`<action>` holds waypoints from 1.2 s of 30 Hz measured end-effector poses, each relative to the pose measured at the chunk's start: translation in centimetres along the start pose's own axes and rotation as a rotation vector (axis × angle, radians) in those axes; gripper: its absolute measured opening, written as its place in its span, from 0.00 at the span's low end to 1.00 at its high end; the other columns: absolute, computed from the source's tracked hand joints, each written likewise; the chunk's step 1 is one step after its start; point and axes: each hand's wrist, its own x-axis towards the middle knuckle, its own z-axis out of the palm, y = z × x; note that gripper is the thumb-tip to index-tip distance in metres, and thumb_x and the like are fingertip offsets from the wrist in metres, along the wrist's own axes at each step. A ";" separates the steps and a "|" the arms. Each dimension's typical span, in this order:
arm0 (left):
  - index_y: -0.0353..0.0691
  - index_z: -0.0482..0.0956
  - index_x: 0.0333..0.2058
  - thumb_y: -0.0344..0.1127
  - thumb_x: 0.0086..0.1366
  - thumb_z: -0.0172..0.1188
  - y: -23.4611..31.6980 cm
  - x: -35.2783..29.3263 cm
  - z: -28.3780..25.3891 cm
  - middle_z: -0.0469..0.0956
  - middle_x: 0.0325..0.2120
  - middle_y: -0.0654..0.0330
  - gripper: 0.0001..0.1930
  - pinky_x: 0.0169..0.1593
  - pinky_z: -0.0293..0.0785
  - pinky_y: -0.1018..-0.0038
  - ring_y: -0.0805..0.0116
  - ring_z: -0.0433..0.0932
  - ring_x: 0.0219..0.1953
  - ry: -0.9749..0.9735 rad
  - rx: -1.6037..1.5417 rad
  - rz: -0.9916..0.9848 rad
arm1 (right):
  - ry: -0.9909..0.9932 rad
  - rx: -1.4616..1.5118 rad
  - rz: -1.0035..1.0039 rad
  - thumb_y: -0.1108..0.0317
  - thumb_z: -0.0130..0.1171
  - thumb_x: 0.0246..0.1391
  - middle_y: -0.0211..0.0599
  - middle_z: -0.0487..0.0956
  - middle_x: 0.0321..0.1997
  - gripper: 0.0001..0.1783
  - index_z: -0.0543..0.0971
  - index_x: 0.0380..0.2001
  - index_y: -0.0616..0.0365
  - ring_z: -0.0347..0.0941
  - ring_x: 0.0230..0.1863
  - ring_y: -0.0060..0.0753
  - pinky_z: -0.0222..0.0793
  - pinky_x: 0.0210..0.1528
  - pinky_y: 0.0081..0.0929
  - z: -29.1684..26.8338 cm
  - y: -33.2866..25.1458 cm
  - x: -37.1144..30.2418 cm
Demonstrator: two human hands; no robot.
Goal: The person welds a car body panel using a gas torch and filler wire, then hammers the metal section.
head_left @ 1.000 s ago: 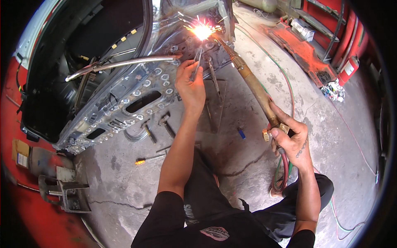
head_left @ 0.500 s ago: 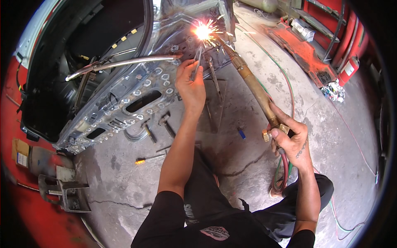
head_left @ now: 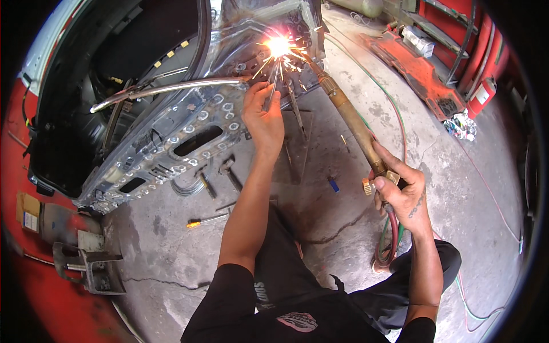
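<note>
My right hand [head_left: 407, 197] is wrapped round the valve end of a long brass gas torch [head_left: 353, 123], whose neck points up and left at the car body. At its tip a bright flame throws sparks off the grey sheet metal [head_left: 229, 48]. My left hand [head_left: 265, 123] pinches a thin metal rod [head_left: 274, 83] between thumb and fingers, its upper end reaching into the glare just below the flame. The exact contact point is hidden by the light. Red and green hoses [head_left: 394, 231] hang from the torch's rear end.
A curved metal strip [head_left: 171, 87] sticks out from the body panel left of my hand. Hammers [head_left: 230, 171], a yellow-handled screwdriver [head_left: 200, 222] and a blue lighter-like piece [head_left: 333, 184] lie on the concrete. A fire extinguisher [head_left: 482, 97] and red rack stand at right.
The bright spot has shifted slightly left, and sparks now spray wider and downward, one falling toward the floor. The torch has tilted slightly left at its tip; both hands are almost still.
</note>
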 end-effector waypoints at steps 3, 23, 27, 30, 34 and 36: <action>0.32 0.85 0.40 0.23 0.61 0.67 0.0 0.1 0.1 0.82 0.45 0.53 0.08 0.52 0.75 0.67 0.58 0.80 0.48 0.007 0.005 0.016 | -0.003 0.007 0.013 0.69 0.67 0.59 0.33 0.81 0.36 0.32 0.75 0.66 0.60 0.73 0.24 0.18 0.71 0.27 0.21 0.0 -0.2 0.0; 0.31 0.85 0.36 0.22 0.61 0.67 0.8 0.0 0.3 0.83 0.43 0.53 0.05 0.54 0.73 0.68 0.60 0.80 0.48 -0.009 -0.029 -0.016 | -0.001 0.015 0.006 0.70 0.66 0.58 0.32 0.81 0.36 0.31 0.75 0.66 0.61 0.73 0.24 0.18 0.71 0.27 0.20 0.0 -0.1 0.1; 0.32 0.85 0.37 0.22 0.61 0.67 0.6 -0.4 0.2 0.83 0.43 0.54 0.05 0.53 0.73 0.69 0.61 0.80 0.47 -0.018 -0.030 -0.002 | 0.010 0.001 0.003 0.71 0.67 0.58 0.34 0.82 0.38 0.31 0.75 0.66 0.60 0.73 0.24 0.19 0.71 0.27 0.21 0.1 0.2 0.1; 0.32 0.85 0.38 0.22 0.62 0.66 0.7 -0.8 0.0 0.83 0.43 0.55 0.06 0.51 0.73 0.71 0.65 0.79 0.45 -0.036 -0.047 0.015 | 0.004 0.011 0.006 0.71 0.67 0.58 0.35 0.82 0.38 0.32 0.75 0.66 0.59 0.74 0.24 0.19 0.71 0.27 0.21 0.1 0.0 0.2; 0.32 0.85 0.40 0.24 0.64 0.66 2.4 -2.5 -0.5 0.82 0.43 0.57 0.06 0.44 0.72 0.76 0.72 0.77 0.42 -0.137 -0.100 -0.097 | -0.011 -0.011 0.014 0.71 0.66 0.58 0.33 0.82 0.36 0.32 0.75 0.66 0.59 0.73 0.24 0.19 0.71 0.27 0.21 0.0 0.1 0.2; 0.32 0.85 0.40 0.24 0.65 0.66 3.2 -3.3 -0.8 0.82 0.43 0.58 0.06 0.43 0.72 0.76 0.73 0.77 0.41 -0.194 -0.115 -0.117 | -0.005 -0.004 0.018 0.71 0.66 0.58 0.32 0.82 0.36 0.32 0.75 0.66 0.60 0.73 0.24 0.19 0.71 0.27 0.21 0.1 0.1 0.3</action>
